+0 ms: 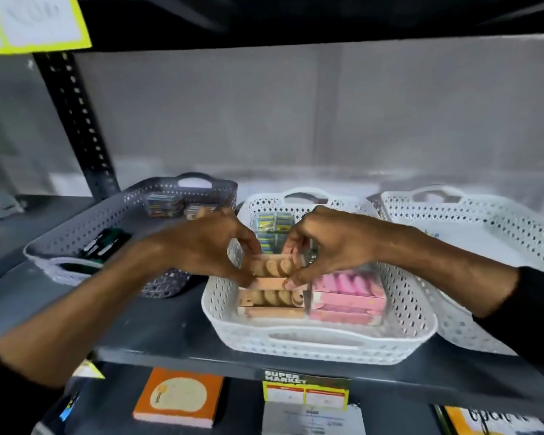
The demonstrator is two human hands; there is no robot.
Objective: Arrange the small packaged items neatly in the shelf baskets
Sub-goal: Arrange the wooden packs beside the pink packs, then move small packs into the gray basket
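Partway done — white perforated plastic basket (399, 312) near the shelf's front edge already held a peach cookie box, pink glossy cartons (347, 293) and small blue packets (272, 222). Left hand (201, 246) and right hand (330, 243) pinched shut on a second peach cardboard cookie box (272, 268) — not yet seated. Grey perforated basket (76, 233) left untidy.

Three baskets: one grey (76, 233) left of the hands, one white (399, 309) under them, one white (515, 243) to their right; two hands; two tan biscuit packs (272, 301)
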